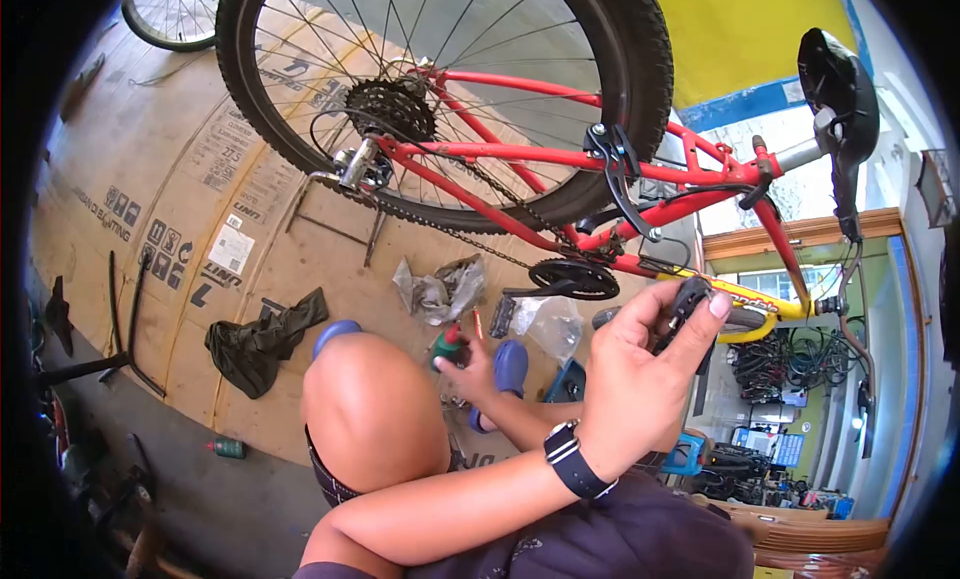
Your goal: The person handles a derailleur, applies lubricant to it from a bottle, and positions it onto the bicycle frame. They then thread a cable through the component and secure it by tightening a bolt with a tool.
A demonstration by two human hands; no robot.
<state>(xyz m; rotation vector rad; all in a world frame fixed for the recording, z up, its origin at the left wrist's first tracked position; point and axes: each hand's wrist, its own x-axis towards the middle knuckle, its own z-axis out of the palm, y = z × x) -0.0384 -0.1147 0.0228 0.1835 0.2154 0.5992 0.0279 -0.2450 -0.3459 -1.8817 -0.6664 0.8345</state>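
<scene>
Head view, right of centre: the person's left hand, a striped watch on its wrist, pinches a small black part between thumb and fingertips, held up just in front of the bike. Near the middle, the right hand has its fingers closed on a green bottle with a red cap, beside 1 blue sandal. Across the top I see the red bike frame and its big wheel. Below them, 2 crumpled plastic bags lie on cardboard, with a dark cloth left of the knee.
</scene>
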